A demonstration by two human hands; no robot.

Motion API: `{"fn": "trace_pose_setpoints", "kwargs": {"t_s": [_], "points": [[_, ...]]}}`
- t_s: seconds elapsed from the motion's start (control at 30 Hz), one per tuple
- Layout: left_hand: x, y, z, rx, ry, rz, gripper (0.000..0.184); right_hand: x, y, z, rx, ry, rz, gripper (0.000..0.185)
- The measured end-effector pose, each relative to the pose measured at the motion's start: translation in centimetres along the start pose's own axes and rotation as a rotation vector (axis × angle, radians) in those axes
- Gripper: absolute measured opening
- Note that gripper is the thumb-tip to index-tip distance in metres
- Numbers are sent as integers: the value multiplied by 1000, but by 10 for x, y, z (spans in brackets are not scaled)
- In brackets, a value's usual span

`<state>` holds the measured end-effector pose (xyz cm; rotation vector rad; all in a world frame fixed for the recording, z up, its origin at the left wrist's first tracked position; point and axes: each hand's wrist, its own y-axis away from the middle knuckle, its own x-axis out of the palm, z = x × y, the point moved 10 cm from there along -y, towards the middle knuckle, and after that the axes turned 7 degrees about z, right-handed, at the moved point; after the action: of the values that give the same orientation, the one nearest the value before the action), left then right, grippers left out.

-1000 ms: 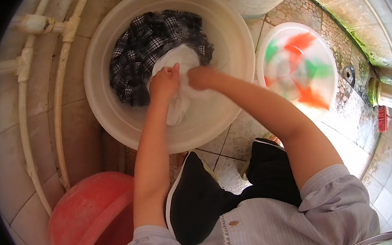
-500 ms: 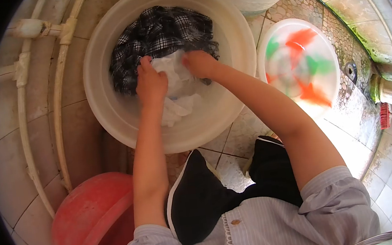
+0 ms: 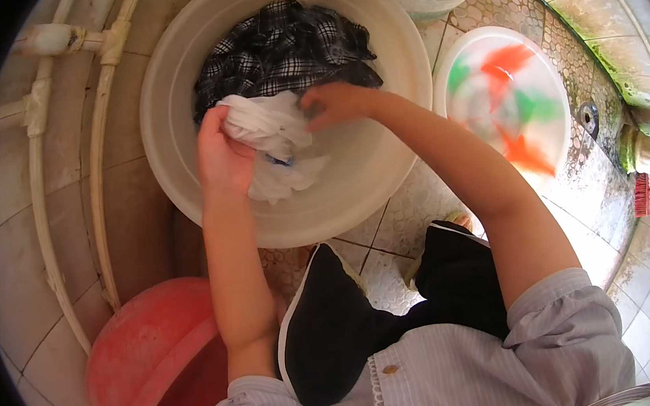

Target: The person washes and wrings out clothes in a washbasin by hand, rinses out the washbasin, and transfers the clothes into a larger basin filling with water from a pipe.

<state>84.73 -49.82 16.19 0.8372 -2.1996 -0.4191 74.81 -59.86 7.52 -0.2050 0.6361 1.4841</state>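
Observation:
A white wet cloth (image 3: 273,125) is bunched above the water in a large white basin (image 3: 171,171). My left hand (image 3: 223,154) grips it at its left end, palm turned up. At the cloth's right edge is my right hand (image 3: 340,105), its fingers curled and blurred, so whether they grip the fabric does not show. The lower part of the cloth hangs toward the water, and a small blue patch shows on it. Beyond both hands, a black-and-white plaid garment (image 3: 282,57) lies soaked in the basin.
A red basin (image 3: 148,325) stands tilted at the lower left. On the right is a smaller white basin (image 3: 500,101) with red and green patterns. Pipes (image 3: 103,163) run along the left wall. A red brush (image 3: 641,195) is by the right wall.
My left hand has moved left and turned palm up, lifting and bunching the white cloth. My right hand has shifted slightly right. The plaid garment has shifted a little right in view.

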Motion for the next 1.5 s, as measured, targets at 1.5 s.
{"fn": "trace_pose_setpoints", "kwargs": {"t_s": [1.5], "points": [[36, 46, -97, 571, -1239, -159, 27, -162, 55, 125, -35, 63, -581, 20]]}}
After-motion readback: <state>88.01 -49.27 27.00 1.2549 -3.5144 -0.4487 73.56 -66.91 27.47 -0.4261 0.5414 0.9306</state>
